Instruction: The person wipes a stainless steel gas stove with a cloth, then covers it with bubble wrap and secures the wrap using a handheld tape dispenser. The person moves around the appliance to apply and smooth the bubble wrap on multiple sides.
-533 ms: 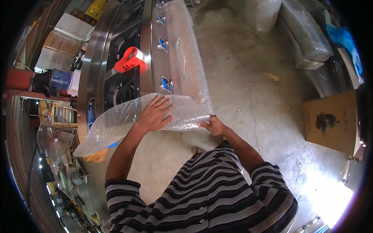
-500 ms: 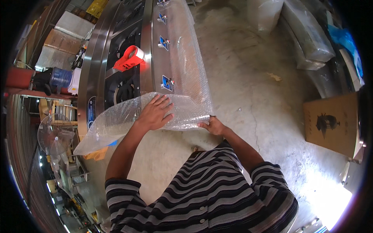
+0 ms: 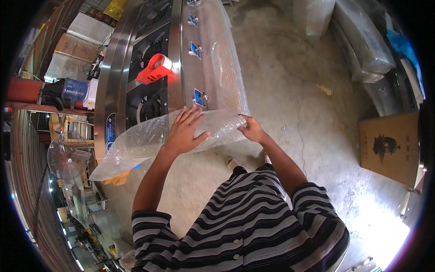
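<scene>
A long stainless steel gas stove [image 3: 176, 68] with black burners and a row of knobs stands in front of me. Clear bubble wrap [image 3: 131, 143] drapes over its near end and along its right side. My left hand [image 3: 183, 133] lies on the wrap with fingers spread, at the stove's near edge. At the near right corner, my right hand [image 3: 252, 128] pinches the wrap's edge between thumb and fingers. On the burners rests a red tape dispenser [image 3: 155, 69] with a roll of tape.
A brown cardboard box [image 3: 387, 147] stands on the concrete floor at the right. Wrapped long items [image 3: 362, 45] lie behind it. To the left are a standing fan [image 3: 69, 156], a blue water bottle [image 3: 74, 89] and stacked boxes [image 3: 74, 47].
My right hand has moved up and slightly away with the wrap's edge, folding it closer to the stove's corner. The left hand stays on the wrap, its thumb spread wider.
</scene>
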A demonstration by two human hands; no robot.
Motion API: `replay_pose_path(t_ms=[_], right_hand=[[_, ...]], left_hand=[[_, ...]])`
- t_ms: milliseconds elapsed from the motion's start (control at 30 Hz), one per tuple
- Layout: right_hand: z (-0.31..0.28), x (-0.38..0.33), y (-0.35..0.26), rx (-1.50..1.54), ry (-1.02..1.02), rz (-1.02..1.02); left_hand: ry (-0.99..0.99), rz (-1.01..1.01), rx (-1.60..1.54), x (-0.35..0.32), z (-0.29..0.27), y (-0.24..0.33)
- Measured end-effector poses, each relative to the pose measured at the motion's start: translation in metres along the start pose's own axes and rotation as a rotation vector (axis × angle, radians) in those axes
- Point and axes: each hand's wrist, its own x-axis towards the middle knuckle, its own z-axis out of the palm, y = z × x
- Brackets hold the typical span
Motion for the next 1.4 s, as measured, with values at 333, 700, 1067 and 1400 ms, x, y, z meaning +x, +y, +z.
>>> replay_pose_path(t_ms=[333, 700, 1067, 1400], right_hand=[[-0.021, -0.056, -0.028, 0.199, -0.183, 0.156], [-0.005, -0.053, -0.039, -0.056, -0.104, 0.434], [0.03, -0.017, -0.11, -0.79, -0.252, -0.293], [0.057, -0.052, -0.065, -0.838, 0.015, -0.436]], left_hand=[[-0.102, -0.002, 0.052, 0.0, 0.008, -0.027], [-0.086, -0.108, 0.111, 0.018, 0.019, -0.028], [-0.367, -0.119, 0.325, 0.032, 0.008, -0.02], [-0.703, -0.022, 0.559, 0.064, 0.025, -0.025]])
